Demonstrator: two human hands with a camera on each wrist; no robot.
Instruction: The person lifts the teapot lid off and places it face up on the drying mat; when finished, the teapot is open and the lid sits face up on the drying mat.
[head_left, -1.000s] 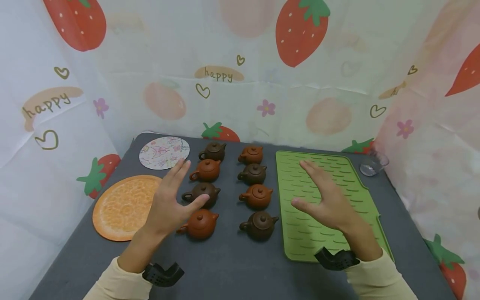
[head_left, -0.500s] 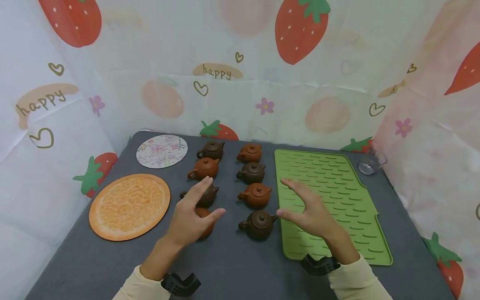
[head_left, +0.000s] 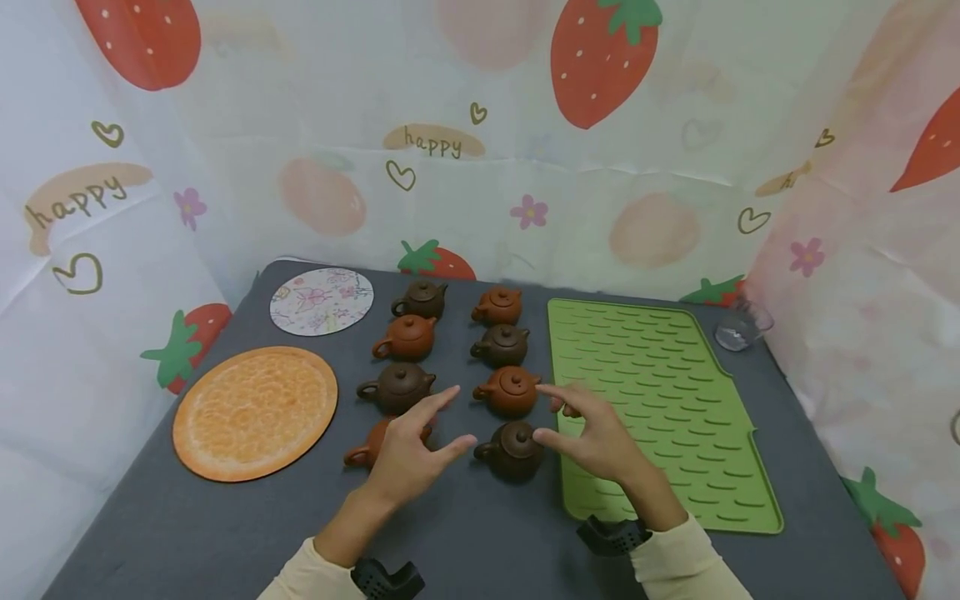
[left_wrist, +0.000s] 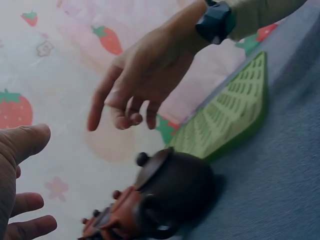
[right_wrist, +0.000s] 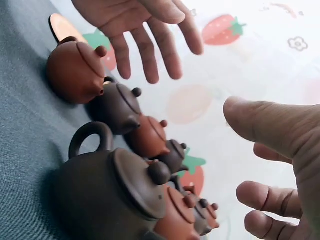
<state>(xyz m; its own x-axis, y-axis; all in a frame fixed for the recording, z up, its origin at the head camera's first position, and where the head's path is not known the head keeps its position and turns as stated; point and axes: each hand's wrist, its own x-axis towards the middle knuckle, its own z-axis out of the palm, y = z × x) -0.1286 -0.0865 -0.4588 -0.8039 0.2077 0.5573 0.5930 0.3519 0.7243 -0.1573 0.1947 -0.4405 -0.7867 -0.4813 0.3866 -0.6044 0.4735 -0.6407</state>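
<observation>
Several small clay teapots stand in two columns, dark brown and reddish-brown by turns. My left hand (head_left: 408, 457), fingers spread and holding nothing, hovers between the columns and partly hides the nearest reddish teapot (head_left: 367, 450) of the left column. My right hand (head_left: 596, 437) holds nothing either; in the head view its thumb overlaps the spout of the nearest dark teapot (head_left: 512, 454) in the right column. Seen from the right wrist, that dark teapot (right_wrist: 107, 192) sits apart from the fingers. Just behind it stands a reddish teapot (head_left: 508, 392).
A green ridged mat (head_left: 660, 400) lies right of the teapots, under my right forearm. At the left are a round orange mat (head_left: 255, 412) and a patterned white round mat (head_left: 322, 300). A clear glass vessel (head_left: 741, 327) stands at the back right. Printed curtains (head_left: 555, 217) surround the table.
Both hands have moved inward and lower, toward the nearest dark teapot of the right column. My left hand went right and my right hand left; both still hold nothing.
</observation>
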